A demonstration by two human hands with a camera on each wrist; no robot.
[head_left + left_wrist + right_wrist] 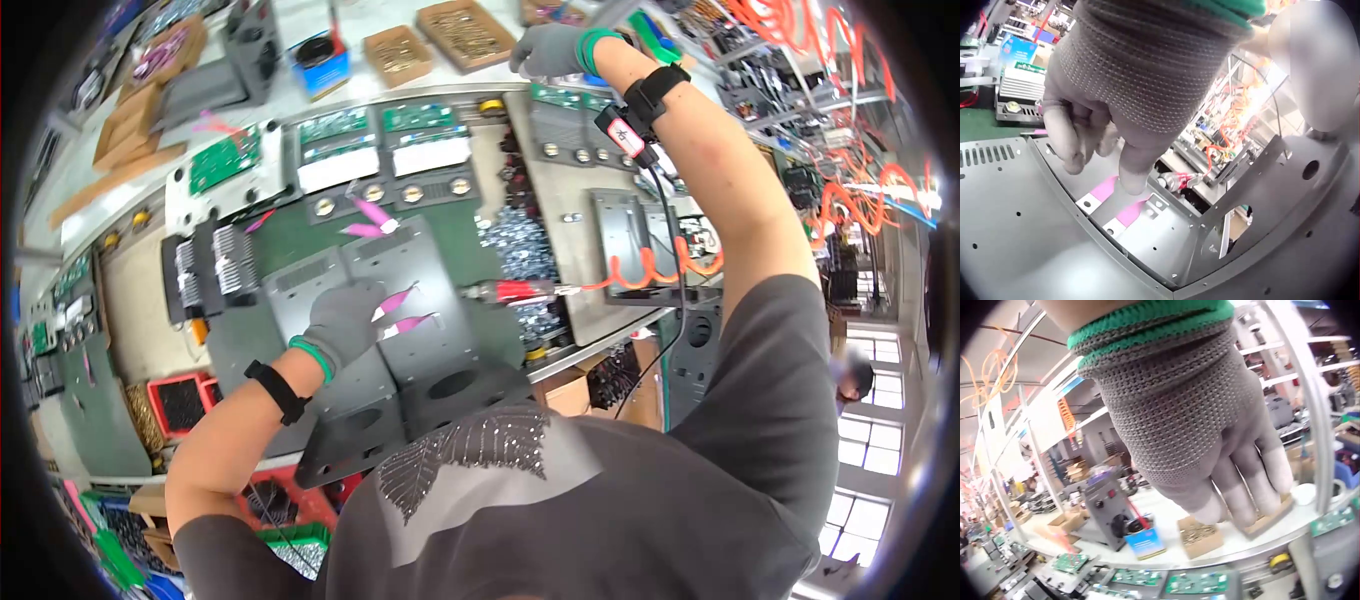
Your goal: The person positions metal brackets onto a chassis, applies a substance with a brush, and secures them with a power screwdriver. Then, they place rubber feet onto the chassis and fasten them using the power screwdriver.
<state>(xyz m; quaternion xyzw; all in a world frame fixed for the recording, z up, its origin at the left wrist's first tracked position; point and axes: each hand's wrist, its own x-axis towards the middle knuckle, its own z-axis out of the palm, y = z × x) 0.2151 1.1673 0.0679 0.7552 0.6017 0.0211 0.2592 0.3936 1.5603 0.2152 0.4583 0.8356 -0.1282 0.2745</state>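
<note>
Two dark grey sheet-metal panels with round cut-outs in their raised near flanges, left one (300,290) and right one (440,345), are seen side by side on a green work mat (455,232), directly in front of the person. The left hand (347,322), in a grey knit glove with green cuff, is held over them, fingers loosely bent; nothing is seen gripped, and contact with the metal cannot be told. Two pink strips with silvery ends (1130,214) are seen on the right panel, just beside the left fingertips. To the right, a red and silver power screwdriver (515,291) is seen, joined to an orange coiled cord (650,272), near a heap of small silvery metal parts (522,250). More pink strips (373,214) are seen around the panels' far edge. Beyond, grey units with green circuit boards (430,152) are lined up. Farthest, a blue box (322,75) and two shallow cardboard boxes of small brassy parts (465,35) are seen. The right hand (555,52), gloved alike, is stretched out beside the larger box, fingers extended, slightly apart, nothing seen held; contact below is unclear.
</note>
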